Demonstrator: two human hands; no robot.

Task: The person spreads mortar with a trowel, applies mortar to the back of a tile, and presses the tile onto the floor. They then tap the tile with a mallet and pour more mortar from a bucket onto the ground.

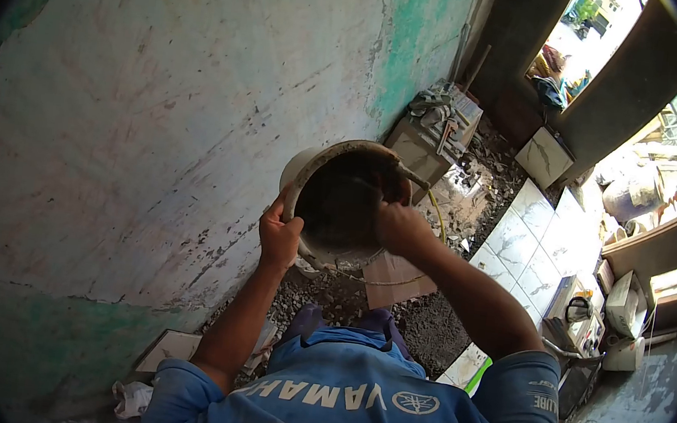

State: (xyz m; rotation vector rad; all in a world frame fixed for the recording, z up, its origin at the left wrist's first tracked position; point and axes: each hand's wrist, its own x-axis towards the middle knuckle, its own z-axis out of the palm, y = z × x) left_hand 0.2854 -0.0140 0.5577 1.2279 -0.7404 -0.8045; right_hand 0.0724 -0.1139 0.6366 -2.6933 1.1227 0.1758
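A mortar-crusted bucket [297,167] is tilted in front of me, its dark opening turned toward me. Its thin wire handle [441,217] hangs in a loop on the right and below. My left hand [280,237] grips the bucket's rim on the left, thumb on the near side. At the right of the opening, my right hand [403,229] is closed in a fist. Whatever it holds is lost in the bucket's shadow, and the bucket's contents are too dark to make out.
A peeling wall [153,149] rises close on the left. Beyond the bucket stands a box [421,147] with rubble and tools on top. Marbled tiles [523,241] cover the floor at right, beside gravel [434,327]. Stacked tile boxes [573,318] stand far right.
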